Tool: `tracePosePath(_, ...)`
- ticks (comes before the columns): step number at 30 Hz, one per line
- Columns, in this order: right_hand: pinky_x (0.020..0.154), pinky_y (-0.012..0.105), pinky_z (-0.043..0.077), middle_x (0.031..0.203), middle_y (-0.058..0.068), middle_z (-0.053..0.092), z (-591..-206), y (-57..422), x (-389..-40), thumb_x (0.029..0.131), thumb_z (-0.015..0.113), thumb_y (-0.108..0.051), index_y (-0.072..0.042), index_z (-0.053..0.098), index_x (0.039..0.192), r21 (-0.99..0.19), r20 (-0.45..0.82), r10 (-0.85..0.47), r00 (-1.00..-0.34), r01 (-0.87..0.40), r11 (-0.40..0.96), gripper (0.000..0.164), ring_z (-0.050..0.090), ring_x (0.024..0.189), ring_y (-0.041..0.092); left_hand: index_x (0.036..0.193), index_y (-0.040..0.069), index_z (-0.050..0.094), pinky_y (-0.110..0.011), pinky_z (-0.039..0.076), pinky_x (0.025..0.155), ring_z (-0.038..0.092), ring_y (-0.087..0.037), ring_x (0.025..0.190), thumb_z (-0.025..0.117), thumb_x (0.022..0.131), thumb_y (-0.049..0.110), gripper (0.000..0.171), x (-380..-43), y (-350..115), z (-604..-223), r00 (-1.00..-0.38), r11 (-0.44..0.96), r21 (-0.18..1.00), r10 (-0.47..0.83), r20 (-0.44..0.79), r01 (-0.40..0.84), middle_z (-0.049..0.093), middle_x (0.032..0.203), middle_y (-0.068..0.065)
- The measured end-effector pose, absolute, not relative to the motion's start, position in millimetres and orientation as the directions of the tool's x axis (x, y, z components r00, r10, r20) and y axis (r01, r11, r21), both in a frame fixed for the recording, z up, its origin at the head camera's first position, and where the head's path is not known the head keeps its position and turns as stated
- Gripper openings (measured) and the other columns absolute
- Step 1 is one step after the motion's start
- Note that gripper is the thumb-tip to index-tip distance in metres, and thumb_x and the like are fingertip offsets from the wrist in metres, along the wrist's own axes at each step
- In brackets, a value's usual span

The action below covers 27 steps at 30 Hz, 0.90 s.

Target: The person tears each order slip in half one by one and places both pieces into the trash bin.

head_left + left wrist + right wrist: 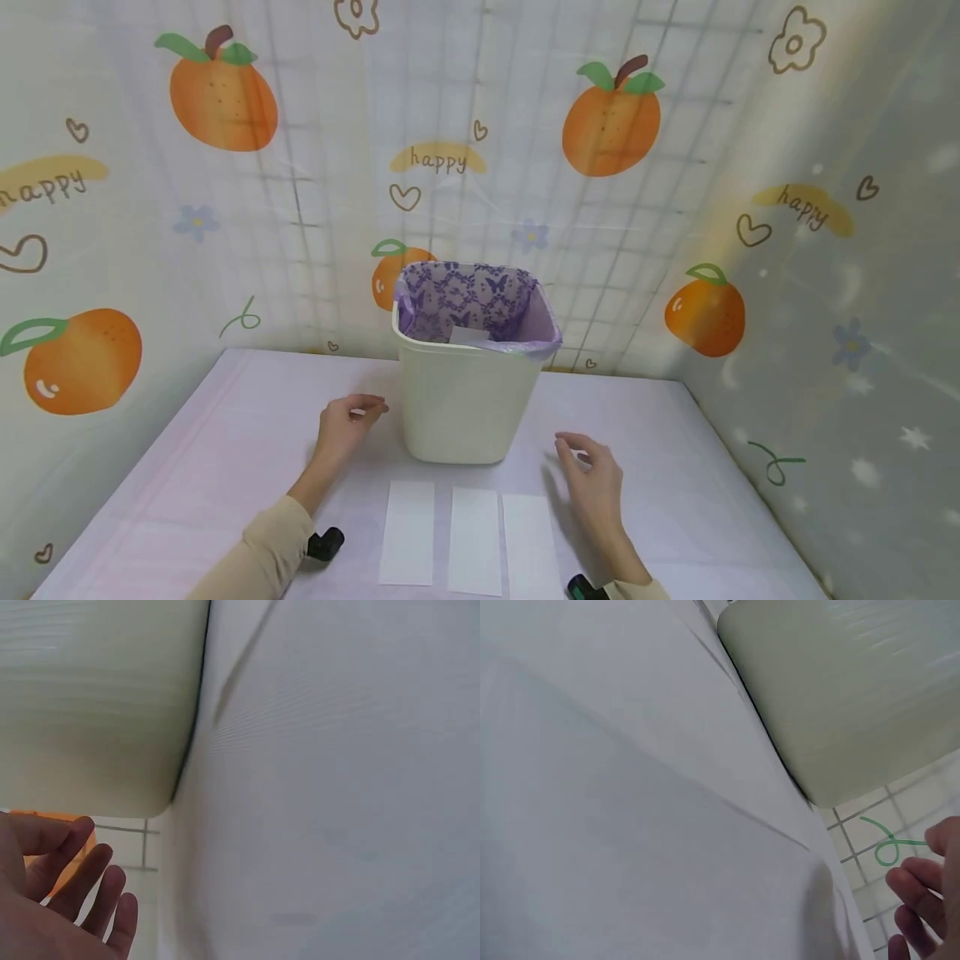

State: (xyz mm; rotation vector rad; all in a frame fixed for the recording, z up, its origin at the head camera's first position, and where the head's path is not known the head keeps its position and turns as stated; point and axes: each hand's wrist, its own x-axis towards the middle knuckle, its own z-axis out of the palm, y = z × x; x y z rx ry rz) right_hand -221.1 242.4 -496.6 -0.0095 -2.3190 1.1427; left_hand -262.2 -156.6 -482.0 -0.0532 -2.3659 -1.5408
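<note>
A cream-coloured waste bin [465, 408] stands upright on the table, lined with a purple butterfly-print bag [480, 296]. A bit of white card [469, 335] shows inside, just over the front rim. To the bin's left, my left hand [351, 425] hangs with loosely bent fingers and holds nothing; its wrist view shows those fingers [94, 874] beside the bin wall [82, 712]. On the opposite side my right hand [596, 483], also loosely curled and holding nothing, is apart from the bin [855, 697]. Three white rectangular cards [407, 533] lie side by side between my forearms.
The pale table [300, 375] runs back to a curtain [330, 208] printed with oranges, which also closes in both sides. A black device [326, 544] is at the left wrist, another [587, 587] at the right wrist.
</note>
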Motion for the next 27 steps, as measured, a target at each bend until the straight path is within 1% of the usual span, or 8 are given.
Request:
tracePosePath(3, 0.095, 0.027, 0.049, 0.108, 0.003, 0.079, -499, 245, -222, 0.100, 0.075, -0.026, -0.013, 0.080, 0.111, -0.748, 0.453, 0.252, -0.855, -0.211, 0.629, 0.017, 0.066, 0.108, 0.019, 0.102, 0.010, 0.083, -0.025, 0.054, 0.075, 0.073, -0.016, 0.087, 0.074, 0.098, 0.016, 0.012, -260, -155, -492, -0.951, 0.409, 0.891, -0.138, 0.276, 0.199, 0.080, 0.113, -0.005)
tracePosePath(8, 0.094, 0.025, 0.048, 0.108, 0.002, 0.079, -501, 246, -222, 0.100, 0.075, -0.028, -0.016, 0.081, 0.110, -0.760, 0.431, 0.269, -0.861, -0.186, 0.623, 0.017, 0.066, 0.110, 0.020, 0.102, 0.014, 0.084, -0.027, 0.054, 0.079, 0.073, -0.016, 0.093, 0.075, 0.098, 0.020, 0.011, -255, -158, -505, -0.957, 0.395, 0.900, -0.139, 0.254, 0.181, 0.081, 0.109, -0.001)
tracePosePath(10, 0.093, 0.027, 0.050, 0.107, 0.002, 0.079, -502, 245, -220, 0.100, 0.075, -0.028, -0.017, 0.081, 0.110, -0.763, 0.419, 0.275, -0.866, -0.171, 0.623, 0.016, 0.067, 0.109, 0.021, 0.102, 0.015, 0.084, -0.029, 0.054, 0.080, 0.073, -0.017, 0.094, 0.075, 0.098, 0.021, 0.011, -253, -160, -507, -0.961, 0.387, 0.907, -0.143, 0.238, 0.167, 0.081, 0.106, -0.001)
tracePosePath(14, 0.096, 0.037, 0.054, 0.109, 0.003, 0.078, -503, 242, -218, 0.100, 0.074, -0.030, -0.018, 0.080, 0.112, -0.773, 0.388, 0.270, -0.881, -0.152, 0.615, 0.018, 0.070, 0.110, 0.024, 0.102, 0.015, 0.083, -0.030, 0.054, 0.082, 0.073, -0.017, 0.097, 0.076, 0.098, 0.022, 0.011, -251, -165, -511, -0.964, 0.381, 0.911, -0.138, 0.227, 0.160, 0.081, 0.103, -0.001)
tracePosePath(17, 0.098, 0.044, 0.054, 0.111, 0.004, 0.077, -502, 241, -218, 0.100, 0.074, -0.030, -0.017, 0.080, 0.112, -0.772, 0.384, 0.263, -0.885, -0.151, 0.617, 0.018, 0.072, 0.110, 0.027, 0.101, 0.015, 0.083, -0.028, 0.054, 0.081, 0.072, -0.017, 0.095, 0.078, 0.097, 0.024, 0.011, -251, -166, -514, -0.963, 0.390, 0.904, -0.124, 0.238, 0.174, 0.080, 0.102, -0.001)
tracePosePath(21, 0.097, 0.046, 0.052, 0.112, 0.005, 0.077, -498, 242, -217, 0.100, 0.075, -0.029, -0.018, 0.081, 0.112, -0.757, 0.402, 0.251, -0.880, -0.165, 0.632, 0.017, 0.072, 0.109, 0.029, 0.098, 0.013, 0.083, -0.027, 0.055, 0.080, 0.072, -0.017, 0.093, 0.080, 0.096, 0.022, 0.010, -250, -165, -516, -0.958, 0.415, 0.889, -0.117, 0.263, 0.194, 0.080, 0.099, -0.002)
tracePosePath(23, 0.097, 0.046, 0.052, 0.112, 0.006, 0.078, -497, 242, -216, 0.100, 0.075, -0.028, -0.017, 0.081, 0.112, -0.753, 0.413, 0.239, -0.879, -0.182, 0.633, 0.017, 0.070, 0.110, 0.027, 0.098, 0.013, 0.083, -0.030, 0.055, 0.081, 0.072, -0.018, 0.094, 0.080, 0.095, 0.021, 0.009, -249, -164, -517, -0.953, 0.427, 0.880, -0.116, 0.281, 0.207, 0.080, 0.099, -0.002)
tracePosePath(27, 0.098, 0.040, 0.053, 0.110, 0.003, 0.079, -496, 241, -212, 0.100, 0.075, -0.028, -0.016, 0.080, 0.112, -0.765, 0.402, 0.241, -0.883, -0.180, 0.618, 0.018, 0.068, 0.113, 0.022, 0.100, 0.013, 0.082, -0.035, 0.056, 0.086, 0.072, -0.020, 0.097, 0.080, 0.095, 0.021, 0.010, -247, -163, -516, -0.956, 0.441, 0.872, -0.089, 0.278, 0.212, 0.080, 0.101, -0.003)
